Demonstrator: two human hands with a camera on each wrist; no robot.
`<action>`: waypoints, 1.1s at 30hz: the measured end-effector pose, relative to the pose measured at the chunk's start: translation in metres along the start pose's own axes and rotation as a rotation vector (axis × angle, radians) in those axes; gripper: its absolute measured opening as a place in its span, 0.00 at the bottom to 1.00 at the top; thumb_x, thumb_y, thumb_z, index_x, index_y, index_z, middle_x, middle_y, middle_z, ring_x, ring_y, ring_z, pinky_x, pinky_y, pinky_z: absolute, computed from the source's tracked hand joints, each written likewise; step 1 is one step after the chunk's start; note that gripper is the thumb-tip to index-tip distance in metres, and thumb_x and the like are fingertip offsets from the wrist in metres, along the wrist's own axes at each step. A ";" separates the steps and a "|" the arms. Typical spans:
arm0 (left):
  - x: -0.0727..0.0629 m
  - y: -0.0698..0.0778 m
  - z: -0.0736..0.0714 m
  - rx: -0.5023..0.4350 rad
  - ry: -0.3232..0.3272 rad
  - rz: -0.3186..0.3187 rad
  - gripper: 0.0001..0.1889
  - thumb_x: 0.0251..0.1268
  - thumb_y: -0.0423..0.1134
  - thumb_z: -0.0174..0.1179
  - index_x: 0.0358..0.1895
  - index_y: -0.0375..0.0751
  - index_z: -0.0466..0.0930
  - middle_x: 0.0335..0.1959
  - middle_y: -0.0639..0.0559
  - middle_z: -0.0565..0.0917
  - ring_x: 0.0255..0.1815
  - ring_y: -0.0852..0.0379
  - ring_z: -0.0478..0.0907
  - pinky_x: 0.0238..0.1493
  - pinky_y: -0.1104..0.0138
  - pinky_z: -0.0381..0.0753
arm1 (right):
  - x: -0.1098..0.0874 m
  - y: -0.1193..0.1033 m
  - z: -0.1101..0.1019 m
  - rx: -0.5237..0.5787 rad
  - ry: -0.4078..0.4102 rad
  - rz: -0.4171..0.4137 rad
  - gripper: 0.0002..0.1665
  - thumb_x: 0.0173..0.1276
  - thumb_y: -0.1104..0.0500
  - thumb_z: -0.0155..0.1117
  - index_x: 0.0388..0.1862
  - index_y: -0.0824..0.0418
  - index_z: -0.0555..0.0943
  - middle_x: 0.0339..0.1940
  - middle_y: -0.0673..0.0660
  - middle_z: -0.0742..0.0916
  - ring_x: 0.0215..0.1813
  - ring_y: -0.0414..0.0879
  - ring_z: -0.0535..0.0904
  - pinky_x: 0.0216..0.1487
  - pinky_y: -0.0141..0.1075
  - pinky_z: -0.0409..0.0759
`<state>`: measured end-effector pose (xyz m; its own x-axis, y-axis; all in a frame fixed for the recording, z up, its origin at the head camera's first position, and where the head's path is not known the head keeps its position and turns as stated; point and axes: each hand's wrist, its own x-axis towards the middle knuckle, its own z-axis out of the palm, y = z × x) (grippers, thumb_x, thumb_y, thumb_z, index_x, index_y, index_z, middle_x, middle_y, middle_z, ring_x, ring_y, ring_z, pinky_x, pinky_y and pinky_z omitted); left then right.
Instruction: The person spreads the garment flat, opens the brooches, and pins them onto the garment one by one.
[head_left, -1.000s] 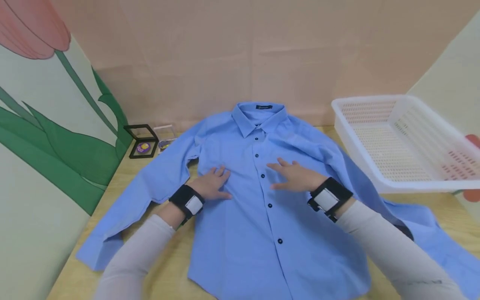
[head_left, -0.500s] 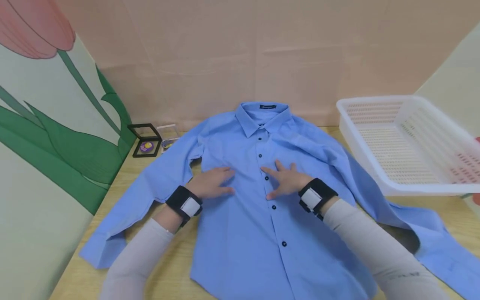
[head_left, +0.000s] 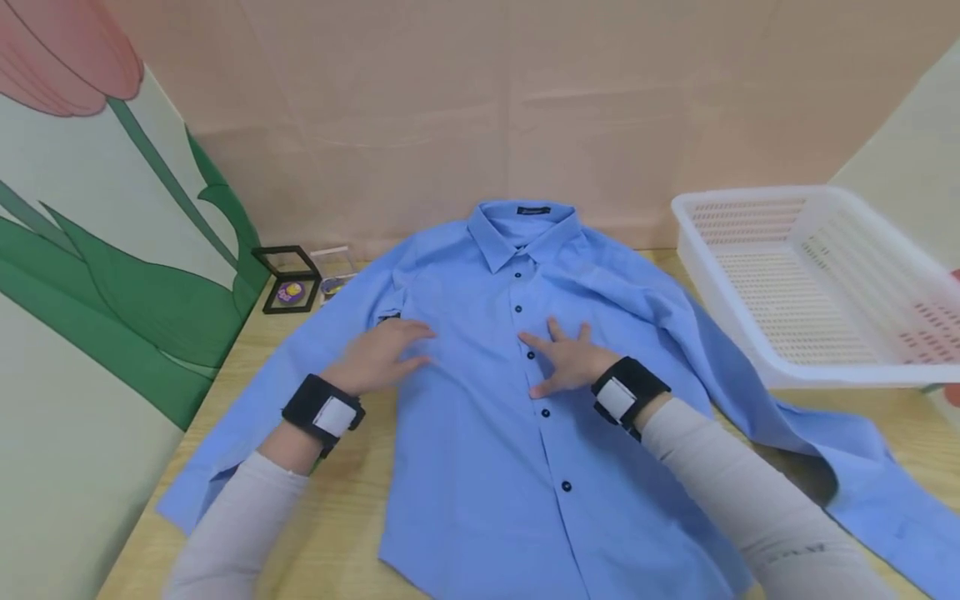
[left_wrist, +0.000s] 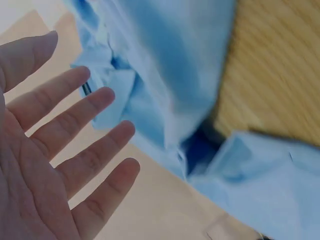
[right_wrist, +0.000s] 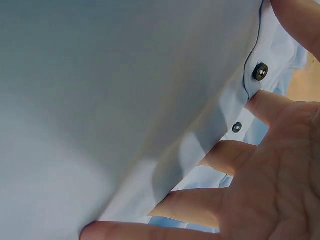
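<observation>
A light blue button-up shirt (head_left: 465, 433) lies front up, its collar away from me and both sleeves spread out. My right hand (head_left: 573, 362) rests on the chest by the button placket, fingers spread; in the right wrist view its fingertips press into the cloth near a dark button (right_wrist: 260, 71). My left hand (head_left: 378, 354) is over the shirt's left edge near the armpit, fingers extended. The left wrist view shows that palm (left_wrist: 30, 185) with nothing in it, and the shirt cloth (left_wrist: 165, 60) beyond.
A white perforated plastic basket (head_left: 810, 371) stands at the back right, beside the right sleeve. At the back left, a small open black case (head_left: 288, 287) holds a purple round item, with a clear case (head_left: 333, 271) next to it. A pink-beige backdrop (head_left: 390, 108) rises behind the wooden table (head_left: 337, 533).
My left hand has moved left from the shirt's chest to its side edge. The right hand shifted slightly left across to the placket, then stayed there.
</observation>
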<state>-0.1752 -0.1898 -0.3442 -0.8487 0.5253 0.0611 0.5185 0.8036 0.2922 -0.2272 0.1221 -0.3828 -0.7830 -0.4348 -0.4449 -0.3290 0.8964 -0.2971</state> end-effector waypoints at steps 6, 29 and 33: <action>-0.004 -0.021 -0.011 -0.006 0.017 -0.073 0.21 0.71 0.43 0.60 0.62 0.35 0.77 0.62 0.41 0.80 0.66 0.42 0.75 0.69 0.50 0.72 | 0.001 0.000 0.001 -0.004 0.006 -0.011 0.58 0.62 0.38 0.70 0.82 0.45 0.48 0.81 0.72 0.42 0.71 0.89 0.29 0.65 0.81 0.40; 0.000 -0.092 -0.034 0.027 0.152 -0.286 0.24 0.71 0.38 0.56 0.68 0.34 0.70 0.70 0.34 0.71 0.73 0.35 0.65 0.74 0.44 0.61 | 0.002 -0.001 0.003 0.015 0.001 0.001 0.59 0.61 0.40 0.71 0.82 0.45 0.47 0.81 0.72 0.40 0.70 0.88 0.26 0.64 0.82 0.41; -0.002 -0.103 -0.033 0.017 0.168 -0.326 0.24 0.72 0.37 0.55 0.69 0.35 0.70 0.70 0.33 0.71 0.71 0.33 0.66 0.71 0.42 0.65 | 0.002 -0.002 0.005 0.035 0.000 0.011 0.59 0.61 0.41 0.72 0.82 0.45 0.47 0.81 0.72 0.39 0.71 0.87 0.25 0.64 0.82 0.38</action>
<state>-0.2304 -0.2827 -0.3426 -0.9742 0.1886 0.1237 0.2183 0.9265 0.3064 -0.2253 0.1192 -0.3869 -0.7863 -0.4253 -0.4481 -0.3020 0.8974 -0.3218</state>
